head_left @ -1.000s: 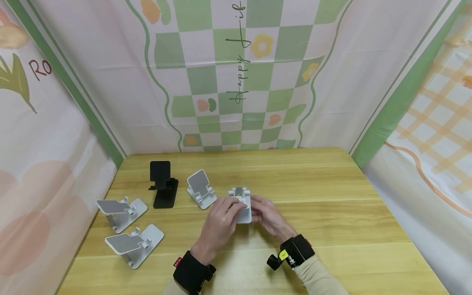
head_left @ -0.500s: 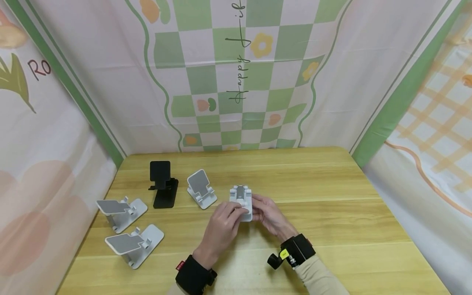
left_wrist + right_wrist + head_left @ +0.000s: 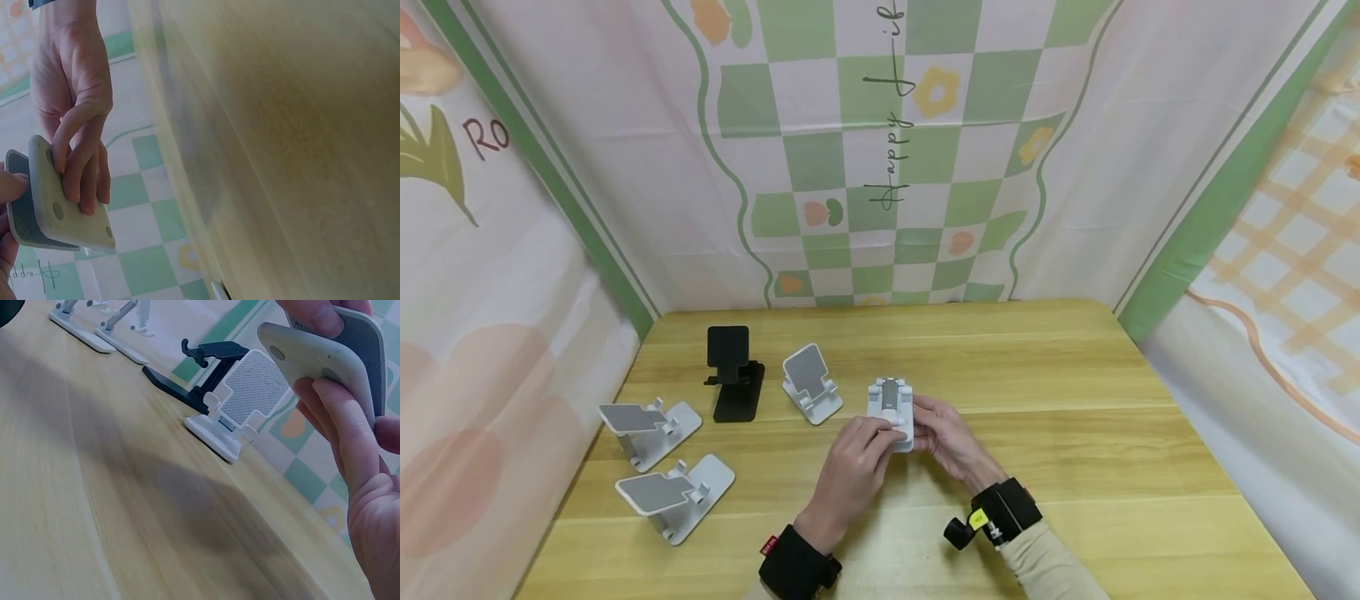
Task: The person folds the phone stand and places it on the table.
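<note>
A white phone stand (image 3: 891, 407) with a grey pad is held above the table between both hands. My left hand (image 3: 850, 467) pinches the lower end of its padded plate. In the right wrist view, the left thumb (image 3: 325, 319) presses on the grey pad. My right hand (image 3: 951, 442) grips the base from the right side. Its fingers (image 3: 87, 181) lie on the base's underside in the left wrist view, among small round feet. Plate and base stand a narrow gap apart at the left hand's end. From the head view, the left fingers cover part of the stand.
Left of the hands, a white phone stand (image 3: 811, 383) and a black phone stand (image 3: 737, 375) stand unfolded. Two more white ones, a rear stand (image 3: 651, 433) and a front stand (image 3: 676, 497), are near the left edge of the wooden table (image 3: 1075, 450). Patterned cloth (image 3: 700, 167) hangs behind.
The left hand has shifted slightly toward the person, uncovering more of the grey strip on the held stand. The held stand now appears tilted differently. The right hand has barely moved.
</note>
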{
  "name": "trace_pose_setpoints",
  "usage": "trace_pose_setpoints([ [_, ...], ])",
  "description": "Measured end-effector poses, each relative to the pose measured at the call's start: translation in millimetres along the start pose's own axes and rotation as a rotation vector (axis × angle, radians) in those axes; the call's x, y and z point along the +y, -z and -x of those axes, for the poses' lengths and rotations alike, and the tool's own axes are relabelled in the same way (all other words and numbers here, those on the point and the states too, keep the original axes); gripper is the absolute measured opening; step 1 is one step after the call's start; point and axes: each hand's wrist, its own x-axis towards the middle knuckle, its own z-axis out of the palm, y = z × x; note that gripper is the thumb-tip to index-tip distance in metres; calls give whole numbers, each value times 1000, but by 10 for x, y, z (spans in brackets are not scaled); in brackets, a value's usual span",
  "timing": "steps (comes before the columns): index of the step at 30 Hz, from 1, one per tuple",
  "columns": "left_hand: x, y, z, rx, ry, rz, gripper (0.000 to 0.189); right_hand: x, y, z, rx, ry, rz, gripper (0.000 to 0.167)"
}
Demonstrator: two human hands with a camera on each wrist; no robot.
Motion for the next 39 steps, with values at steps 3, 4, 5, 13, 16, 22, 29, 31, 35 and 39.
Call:
trace_pose_setpoints([
  [3,2,-3,3,1,-5,-5,23,2,8,6,1,-1,0,56],
  [4,3,0,2,-2,-7,-6,24,3,11,8,1,0,1,56],
  [5,1,0,-1,-6,-7,-7,24,1,12,10,2,0,2,56],
  [13,-37,42,-46,-54,51,109,23,-21,40,20,-2,14,15,57],
  [16,-53,67,-70,-14,135,214,21,-36,37,21,14,10,12,57],
  [22,-114,63,-132,142,387,386,19,-70,8,19,37,2,2,56],
  [29,-158,45,-183,122,750,597,28,-72,8,23,11,25,12,58],
  [31,-171,37,-191,85,855,646,33,-68,11,24,3,32,11,59],
  [35,-208,19,-198,-8,1028,756,43,-60,15,27,-7,36,19,60],
  [39,-238,1,-202,-73,1133,861,50,-53,17,33,-10,34,31,61],
])
